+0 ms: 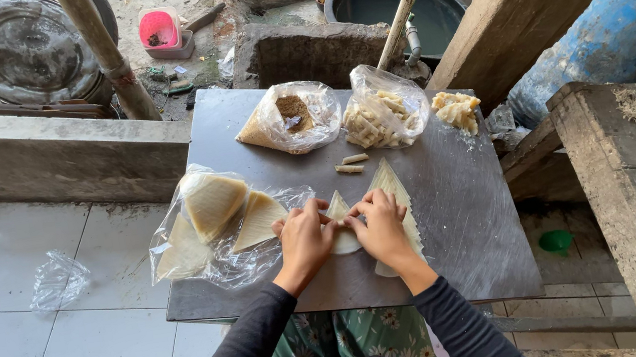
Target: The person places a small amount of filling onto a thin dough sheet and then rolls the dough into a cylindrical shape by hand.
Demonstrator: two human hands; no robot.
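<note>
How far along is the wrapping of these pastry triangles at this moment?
Done: two small rolled pieces lie on the grey board, and a clear bag behind them holds many more. In hand: the left hand and right hand press together on one pale triangular sheet. Left: another sheet under the right hand, plus a stack of triangles in the open bag.

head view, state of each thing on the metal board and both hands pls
left hand: fingers bent, pressing the small pale wrapper
right hand: fingers bent, pressing the same wrapper
small pale wrapper: folded, pinched between both hands
triangular wrapper: flat on the board, partly under the right hand
bag of wrappers: open, lying flat
bag of brown filling: open at top
bag of rolled pieces: open, full
two rolled pieces: loose on the board
metal board: dusty
</note>
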